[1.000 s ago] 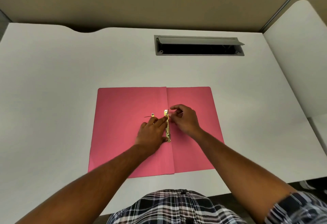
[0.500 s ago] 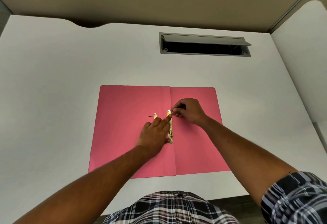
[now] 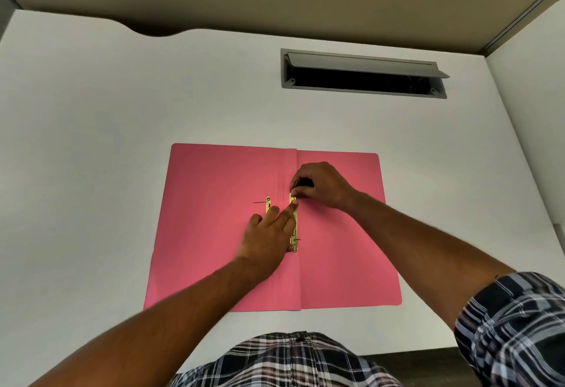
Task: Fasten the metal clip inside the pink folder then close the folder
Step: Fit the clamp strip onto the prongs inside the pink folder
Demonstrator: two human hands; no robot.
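From the head camera I see the pink folder lying open and flat on the white desk, its fold running away from me down the middle. The metal clip sits along that fold, a narrow brass-coloured strip with a thin prong sticking out near its lower end. A second, shorter brass piece lies just to the left of it on the left flap, with a thin dark prong pointing further left.

My left hand lies flat on the folder, fingers spread, the index fingertip pressing on the upper part of the strip. My right hand is curled over the top end of the strip, thumb and fingertips pinched together on a thin prong that stands up there (the contact itself is small and hard to make out). The two hands nearly touch at that end.

Further back in the desk is a grey cable slot with its lid tipped up. Checked sleeves and shirt show at the lower edge.
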